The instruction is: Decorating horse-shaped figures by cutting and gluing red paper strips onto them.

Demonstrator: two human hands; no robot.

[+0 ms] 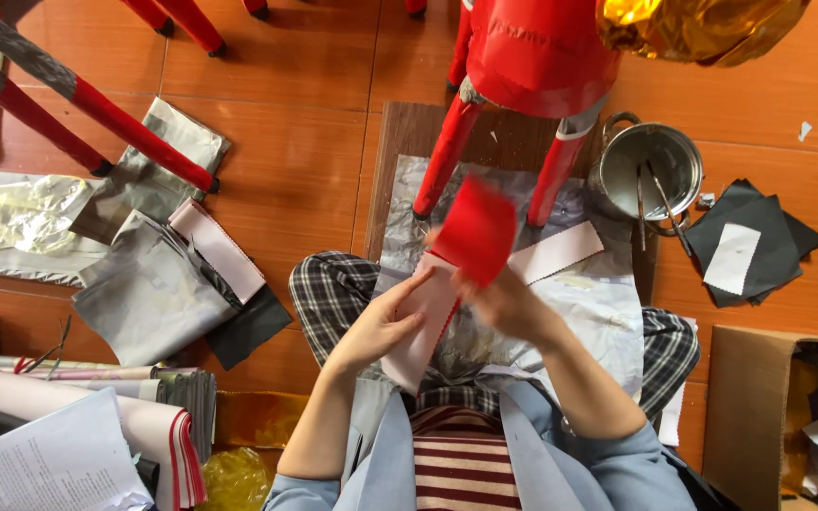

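Observation:
My right hand (502, 301) holds up a red paper sheet (475, 230) by its lower edge, lifted over my lap. My left hand (379, 326) rests flat on a white paper strip (420, 326) with a zigzag edge that runs under the red sheet. Both lie over silver foil (598, 312) spread across my checked-trouser knees. Right in front stands a red paper figure (537, 57) on red legs, placed on a brown board (409, 132).
A metal pot (650, 166) with tools stands at right, next to black paper sheets (745, 248). A cardboard box (788, 416) sits lower right. Foil sheets (144, 293), rolled paper (87, 416) and red legs (87, 104) crowd the left. Gold foil (702, 28) hangs top right.

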